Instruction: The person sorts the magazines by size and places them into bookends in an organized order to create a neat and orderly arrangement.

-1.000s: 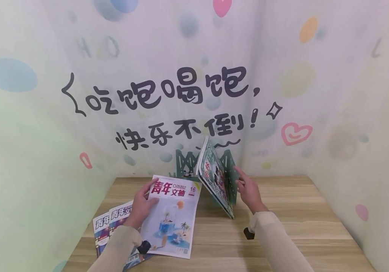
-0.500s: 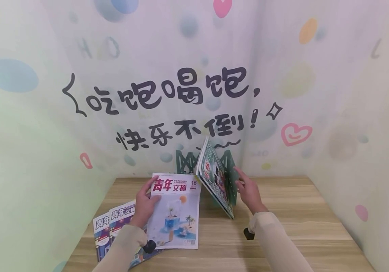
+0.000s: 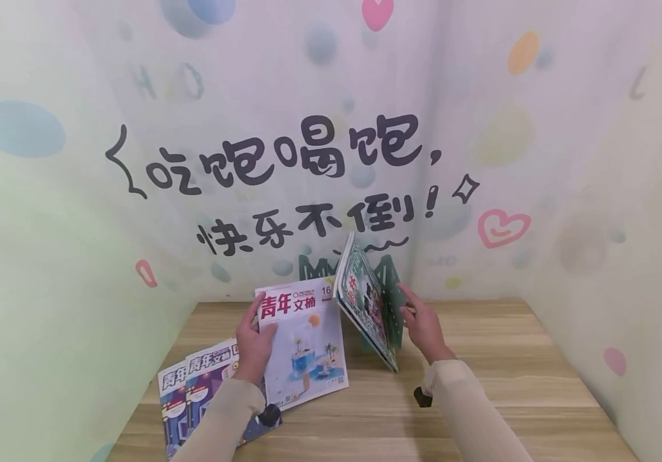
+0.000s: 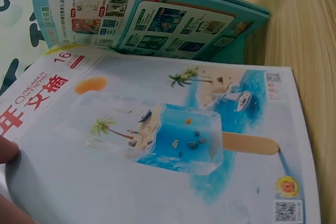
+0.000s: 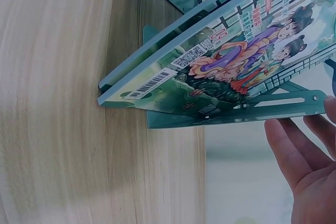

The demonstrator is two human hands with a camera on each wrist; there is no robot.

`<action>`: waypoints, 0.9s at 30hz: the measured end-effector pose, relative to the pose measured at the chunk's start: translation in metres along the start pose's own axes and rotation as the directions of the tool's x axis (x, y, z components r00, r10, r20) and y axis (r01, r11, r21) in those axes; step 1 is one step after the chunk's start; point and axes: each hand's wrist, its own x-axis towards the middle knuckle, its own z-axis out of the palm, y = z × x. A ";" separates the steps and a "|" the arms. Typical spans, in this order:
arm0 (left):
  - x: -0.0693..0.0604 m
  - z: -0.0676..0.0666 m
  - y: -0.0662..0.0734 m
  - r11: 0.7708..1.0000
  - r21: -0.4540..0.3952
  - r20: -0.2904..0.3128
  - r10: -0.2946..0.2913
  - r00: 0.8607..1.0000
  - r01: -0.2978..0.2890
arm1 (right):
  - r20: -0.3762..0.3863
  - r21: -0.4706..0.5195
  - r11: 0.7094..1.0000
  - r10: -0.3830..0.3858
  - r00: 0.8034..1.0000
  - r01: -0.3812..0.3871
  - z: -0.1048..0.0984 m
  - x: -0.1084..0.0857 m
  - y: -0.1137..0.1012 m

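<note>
My left hand [image 3: 255,346] holds a pale magazine [image 3: 306,333] by its left edge, thumb on the cover. The cover has red lettering, a "16" and a blue ice pop with palm trees. It is tilted, its upper right corner near green-covered magazines [image 3: 366,308] that lean in a green metal bookend [image 3: 397,308]. In the left wrist view, the held magazine [image 4: 131,182] lies close against their printed back [image 4: 173,22]. On the right, the extended fingers of my right hand [image 3: 426,327] touch the outer side of the bookend [image 5: 283,106].
Two purple-blue magazines [image 3: 192,398] lie overlapping on the wooden table [image 3: 481,410] at the left, partly under my left forearm. Behind the table stands a pale wall [image 3: 284,77] with dark lettering and coloured spots. Side walls close in left and right.
The left hand has moved the pale magazine up and slightly right, towards the leaning magazines, and its lower edge has tilted. The right hand, the bookend and the leaning magazines look unchanged.
</note>
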 end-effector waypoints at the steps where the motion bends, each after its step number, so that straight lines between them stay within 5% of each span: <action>1: 0.000 0.001 0.000 1.000 -0.002 -0.007 0.002 1.000 -0.002 | -0.002 -0.004 1.000 -0.006 1.000 0.006 0.000 0.000 0.000; 8: 0.001 0.011 0.000 0.999 -0.040 -0.041 0.031 0.999 -0.032 | -0.010 -0.010 1.000 0.005 1.000 -0.005 -0.001 -0.001 -0.002; 16: 0.002 0.026 0.002 0.999 -0.036 -0.104 -0.012 0.995 0.009 | 0.011 -0.006 1.000 0.016 1.000 -0.016 0.000 0.000 -0.003; 27: 0.007 0.044 -0.003 0.999 0.001 -0.140 0.041 0.989 -0.041 | 0.002 -0.003 1.000 0.022 1.000 -0.022 0.000 0.000 -0.004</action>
